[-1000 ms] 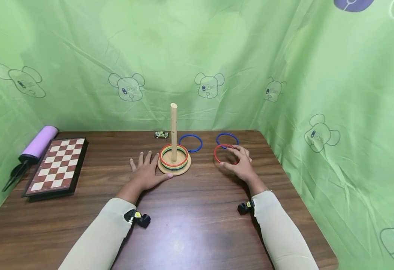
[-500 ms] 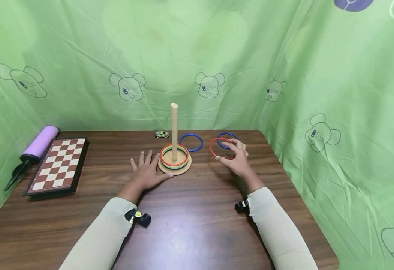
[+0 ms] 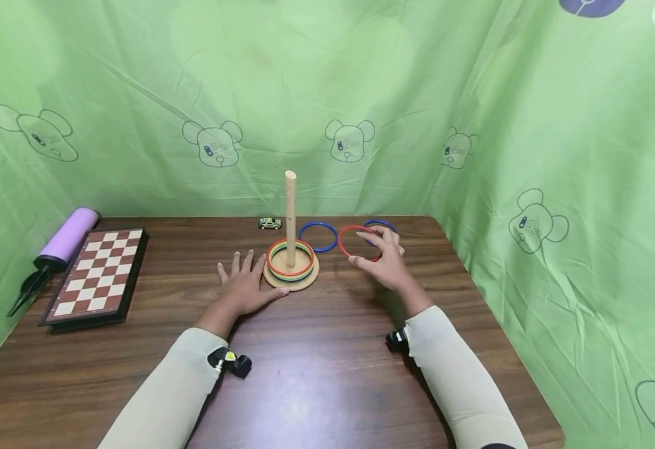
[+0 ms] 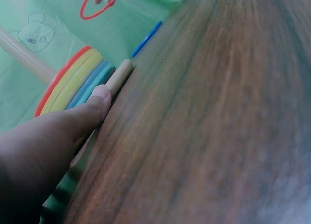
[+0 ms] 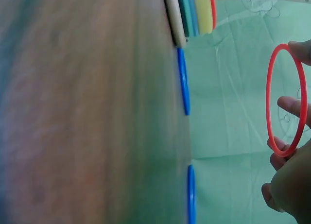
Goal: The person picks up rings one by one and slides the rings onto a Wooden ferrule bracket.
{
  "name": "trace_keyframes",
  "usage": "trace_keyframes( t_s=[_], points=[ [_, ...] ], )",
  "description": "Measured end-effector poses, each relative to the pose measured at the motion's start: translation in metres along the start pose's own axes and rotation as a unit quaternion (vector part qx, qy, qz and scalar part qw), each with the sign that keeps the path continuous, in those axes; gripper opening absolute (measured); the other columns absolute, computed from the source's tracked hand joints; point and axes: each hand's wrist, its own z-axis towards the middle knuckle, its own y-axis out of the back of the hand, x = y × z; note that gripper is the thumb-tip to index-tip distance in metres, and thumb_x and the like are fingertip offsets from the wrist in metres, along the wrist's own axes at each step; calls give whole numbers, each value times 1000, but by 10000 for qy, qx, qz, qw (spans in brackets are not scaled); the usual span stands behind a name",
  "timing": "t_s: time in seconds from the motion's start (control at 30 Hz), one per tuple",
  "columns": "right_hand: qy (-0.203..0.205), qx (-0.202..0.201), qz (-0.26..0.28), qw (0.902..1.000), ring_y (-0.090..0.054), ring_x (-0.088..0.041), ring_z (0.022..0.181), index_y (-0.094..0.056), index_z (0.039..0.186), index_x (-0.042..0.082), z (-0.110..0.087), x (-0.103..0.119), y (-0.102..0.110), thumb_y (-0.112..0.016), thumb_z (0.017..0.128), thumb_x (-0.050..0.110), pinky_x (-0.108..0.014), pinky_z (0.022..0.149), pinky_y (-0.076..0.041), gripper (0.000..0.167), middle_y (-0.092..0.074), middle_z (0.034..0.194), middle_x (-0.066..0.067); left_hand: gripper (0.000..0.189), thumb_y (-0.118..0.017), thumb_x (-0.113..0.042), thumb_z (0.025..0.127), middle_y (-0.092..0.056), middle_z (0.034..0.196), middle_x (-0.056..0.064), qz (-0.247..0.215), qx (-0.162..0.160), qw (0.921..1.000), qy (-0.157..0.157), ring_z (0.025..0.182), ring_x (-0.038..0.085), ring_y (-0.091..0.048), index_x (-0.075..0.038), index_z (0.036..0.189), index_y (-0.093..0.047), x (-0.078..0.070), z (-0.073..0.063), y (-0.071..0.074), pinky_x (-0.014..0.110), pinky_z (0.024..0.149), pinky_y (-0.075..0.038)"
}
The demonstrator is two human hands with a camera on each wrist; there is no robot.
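My right hand [image 3: 386, 265] pinches a thin red ring [image 5: 267, 97] between thumb and fingers. In the right wrist view it hangs clear of the table. A wooden post [image 3: 290, 215] rises from a round wooden base [image 3: 308, 283] to its left. Around the post's foot sits a stack of rings [image 4: 73, 80], red on top, then yellow, blue and green shades. My left hand [image 3: 241, 293] lies on the table with fingers spread, its thumb touching the base's near edge and its index finger at its left side.
Two blue rings lie flat at the back, one blue ring [image 3: 336, 237] just right of the post and another blue ring [image 3: 382, 221] behind my right hand. A toy car [image 3: 270, 223] stands near the back edge. Far left are a checkered board [image 3: 96, 271] and a purple pump [image 3: 68, 234].
My right hand has lifted the red ring off the table and carried it leftward, toward the post. The left hand has stayed where it was beside the base.
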Motion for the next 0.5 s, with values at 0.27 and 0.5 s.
trace_keyframes(
  t_s=[0.27,0.5],
  points=[
    [159,-111,-25,9998,-31,-36,151,-75,142,25,14,26,2,-90,86,38,-70,122,-14,60,-50,158,-12,124,-56,-95,87,-13,182,28,-39,-17,10000,-8,168,59,0,-12,175,-26,-1,-1,0,88,123,9],
    [300,-311,-19,9991,-32,-33,151,-74,142,27,29,53,4,-89,85,40,-66,121,-19,61,-51,158,-10,126,-55,-96,86,-13,182,28,-64,-21,10000,-15,167,59,0,-12,175,-26,-1,-1,-1,88,123,9]
  ],
)
